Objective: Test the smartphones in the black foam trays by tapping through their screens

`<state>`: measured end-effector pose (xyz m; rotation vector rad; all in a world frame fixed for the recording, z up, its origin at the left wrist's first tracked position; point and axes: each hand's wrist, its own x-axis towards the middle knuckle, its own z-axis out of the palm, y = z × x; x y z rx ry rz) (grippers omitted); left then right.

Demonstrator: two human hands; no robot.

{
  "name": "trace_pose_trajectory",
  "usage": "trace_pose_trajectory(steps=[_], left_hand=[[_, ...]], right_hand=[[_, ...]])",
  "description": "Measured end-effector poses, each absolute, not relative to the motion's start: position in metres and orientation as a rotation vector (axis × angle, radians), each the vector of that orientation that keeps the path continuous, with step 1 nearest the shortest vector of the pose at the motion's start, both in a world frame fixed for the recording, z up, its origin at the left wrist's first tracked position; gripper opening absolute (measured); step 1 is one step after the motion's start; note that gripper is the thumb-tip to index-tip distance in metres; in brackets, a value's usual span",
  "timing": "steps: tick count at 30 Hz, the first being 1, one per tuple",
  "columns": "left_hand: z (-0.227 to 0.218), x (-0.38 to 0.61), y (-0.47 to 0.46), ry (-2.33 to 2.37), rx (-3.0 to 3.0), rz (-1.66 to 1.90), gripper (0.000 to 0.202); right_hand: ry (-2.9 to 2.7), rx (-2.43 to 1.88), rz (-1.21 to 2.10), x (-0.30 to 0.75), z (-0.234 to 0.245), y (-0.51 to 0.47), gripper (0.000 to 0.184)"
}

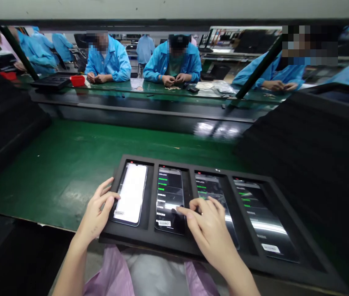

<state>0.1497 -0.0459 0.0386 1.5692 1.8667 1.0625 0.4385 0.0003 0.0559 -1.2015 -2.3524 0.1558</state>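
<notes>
A black foam tray holds several phones in separate slots. In the leftmost slot lies a phone with a lit white screen; my left hand rests at its left edge, fingers apart and holding nothing. My right hand points its index finger at the right side of the second phone, touching or nearly touching the dark screen with white and green text lines. Its other fingers are loosely bent and partly cover the third phone. Farthest right is a fourth phone with a similar list and a white label.
The tray sits at the front edge of a green work surface. Stacks of dark trays stand at left and right. Across a dark ledge, co-workers in blue jackets handle small parts near a red bin.
</notes>
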Motion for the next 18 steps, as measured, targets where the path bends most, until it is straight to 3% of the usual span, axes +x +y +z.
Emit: trace_pose_trajectory(steps=[18], left_hand=[[0.039, 0.149, -0.047, 2.12, 1.744, 0.925, 0.039]], right_hand=[[-2.018, -1.597, -0.243, 0.526, 0.047, -0.02, 0.038]])
